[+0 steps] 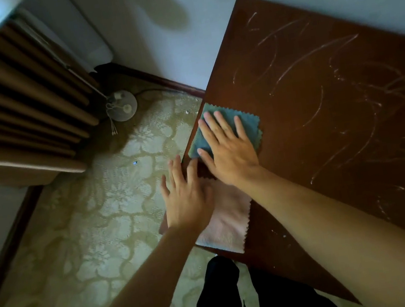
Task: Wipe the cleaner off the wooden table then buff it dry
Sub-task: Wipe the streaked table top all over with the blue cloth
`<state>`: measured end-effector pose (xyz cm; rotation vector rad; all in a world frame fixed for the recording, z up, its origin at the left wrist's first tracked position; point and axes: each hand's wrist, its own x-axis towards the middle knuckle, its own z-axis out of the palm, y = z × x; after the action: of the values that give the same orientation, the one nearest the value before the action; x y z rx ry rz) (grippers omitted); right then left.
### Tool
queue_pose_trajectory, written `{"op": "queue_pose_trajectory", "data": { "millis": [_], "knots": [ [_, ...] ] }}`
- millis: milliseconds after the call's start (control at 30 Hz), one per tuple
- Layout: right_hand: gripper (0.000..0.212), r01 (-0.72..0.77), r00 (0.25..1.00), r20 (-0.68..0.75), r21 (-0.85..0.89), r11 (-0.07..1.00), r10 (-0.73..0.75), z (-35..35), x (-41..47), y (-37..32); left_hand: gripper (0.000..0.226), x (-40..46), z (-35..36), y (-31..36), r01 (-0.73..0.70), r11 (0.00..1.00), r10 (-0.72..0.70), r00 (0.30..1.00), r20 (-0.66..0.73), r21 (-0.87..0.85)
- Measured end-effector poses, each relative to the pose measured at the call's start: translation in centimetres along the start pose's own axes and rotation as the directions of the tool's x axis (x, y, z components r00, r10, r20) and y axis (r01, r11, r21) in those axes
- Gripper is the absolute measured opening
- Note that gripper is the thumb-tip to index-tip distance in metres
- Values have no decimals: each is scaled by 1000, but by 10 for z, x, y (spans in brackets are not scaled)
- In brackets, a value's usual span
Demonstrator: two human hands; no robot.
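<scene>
At left edge of dark wooden surface (323, 111): right hand (227, 149), fingers straight, spread, pressing flat on blue-green cloth (247, 121). Left hand (187, 198), fingers straight, resting on pink cloth (225, 219) just beside. White cleaner streaks (313, 54) across surface.

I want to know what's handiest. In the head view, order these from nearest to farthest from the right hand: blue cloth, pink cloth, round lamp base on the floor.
1. Blue cloth: directly under the right hand, at the table's edge.
2. Pink cloth: just behind the wrist, under the left hand.
3. Round lamp base: on the floor by the curtain, off the table.
</scene>
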<state>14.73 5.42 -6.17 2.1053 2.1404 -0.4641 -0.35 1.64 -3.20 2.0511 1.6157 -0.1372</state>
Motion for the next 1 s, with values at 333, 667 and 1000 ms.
{"op": "queue_pose_trajectory", "data": {
  "millis": [333, 667, 1000],
  "knots": [
    [72, 6, 987, -160, 2, 1000, -6, -3, 35, 49, 53, 62, -10, 16, 50, 994, -61, 991, -116, -93],
    [76, 54, 987, -152, -53, 997, -61, -13, 52, 64, 43, 126, -16, 39, 179, 934, -230, 963, -138, -310],
    [84, 12, 986, -168, -42, 999, -19, -29, 82, 99, 36, 147, -4, 58, 208, 955, -237, 964, -122, -212]
  ]
}}
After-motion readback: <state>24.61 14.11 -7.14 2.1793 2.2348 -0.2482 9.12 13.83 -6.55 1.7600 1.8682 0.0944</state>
